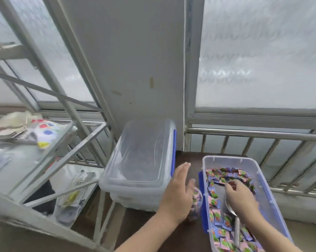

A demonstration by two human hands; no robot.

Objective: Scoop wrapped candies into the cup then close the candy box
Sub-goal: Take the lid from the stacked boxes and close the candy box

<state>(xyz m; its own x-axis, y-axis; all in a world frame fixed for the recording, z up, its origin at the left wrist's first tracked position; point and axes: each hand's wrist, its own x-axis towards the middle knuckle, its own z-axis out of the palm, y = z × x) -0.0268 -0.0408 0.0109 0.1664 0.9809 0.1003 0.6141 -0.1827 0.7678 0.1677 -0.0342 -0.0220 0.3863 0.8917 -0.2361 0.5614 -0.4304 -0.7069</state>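
Observation:
The open clear candy box (266, 180) with blue latches stands on the dark table at the right. Wrapped pink, blue and green candies (214, 195) line its left and far sides. My right hand (241, 197) is inside it, fingertips pinched together on what looks like a wrapped candy. A metal spoon (230, 208) lies in the box under that hand, with its handle pointing toward me. A small clear cup (197, 202) with some candies in it stands just left of the box. My left hand (179, 193) rests against the cup's left side, fingers stretched out.
A second clear box (139, 160) with its lid on and a blue latch sits left of the cup, at the table's left edge. A metal rack (44, 151) with bags stands further left. A railing (262, 135) and frosted windows are behind.

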